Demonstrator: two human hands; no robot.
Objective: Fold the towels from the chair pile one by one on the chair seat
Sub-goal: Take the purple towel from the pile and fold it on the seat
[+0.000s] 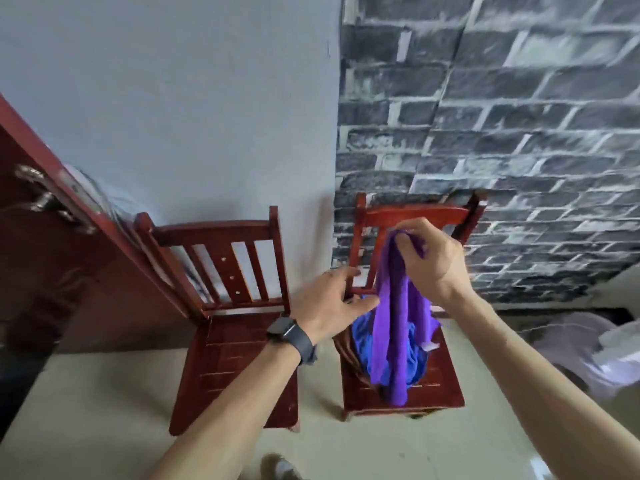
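No legible text is found.
A small white tag is seen at the edge of the purple towel, but whatever is printed on it is blurred beyond reading. The face of the wristwatch is shown dark, and no digits can be made out on it.

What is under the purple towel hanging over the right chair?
A heap of blue towels lies on the chair seat beneath the purple towel, which the right hand holds up. A brown rim, maybe a basket, shows at its left. The hanging cloth hides the heap's middle.
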